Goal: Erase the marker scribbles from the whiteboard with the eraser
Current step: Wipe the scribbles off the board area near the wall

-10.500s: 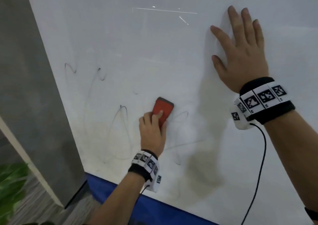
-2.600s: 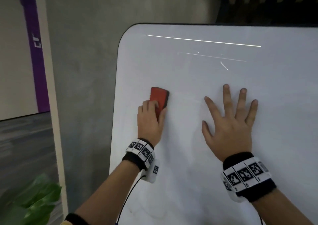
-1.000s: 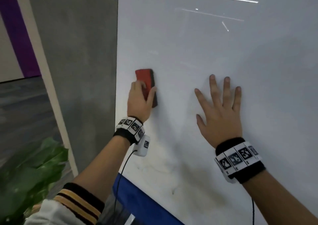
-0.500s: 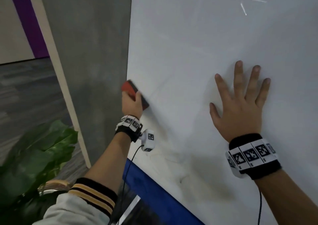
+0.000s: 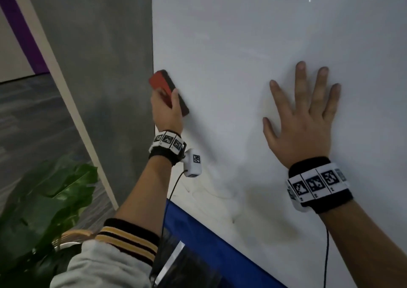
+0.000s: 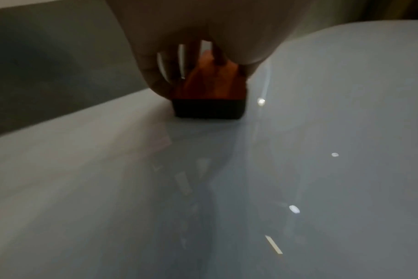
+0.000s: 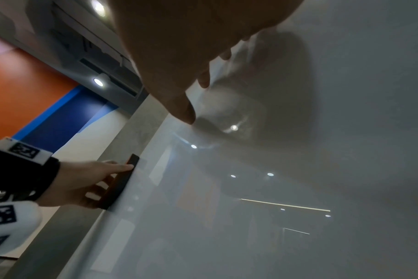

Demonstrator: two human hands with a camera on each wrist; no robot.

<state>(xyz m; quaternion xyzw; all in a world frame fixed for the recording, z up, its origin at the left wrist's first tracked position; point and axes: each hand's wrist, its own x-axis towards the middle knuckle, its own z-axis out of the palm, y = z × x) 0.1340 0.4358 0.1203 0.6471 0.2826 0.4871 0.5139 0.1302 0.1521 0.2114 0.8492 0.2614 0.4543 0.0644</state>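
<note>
The white whiteboard fills the right of the head view. My left hand grips the red eraser with its black felt, pressed against the board at its left edge, part of it hanging past the edge. The left wrist view shows the eraser flat on the board under my fingers. My right hand lies flat on the board with fingers spread. Faint smudged marker traces sit low on the board near its bottom edge. The right wrist view shows the eraser from the side.
A grey wall panel stands left of the board. A blue band runs under the board's lower edge. A green plant sits at the lower left. Cables hang from both wristbands.
My left hand has slid the eraser down and left to the board's left edge, now tilted and overhanging it. The right hand stays flat on the board. The view has dropped lower.
</note>
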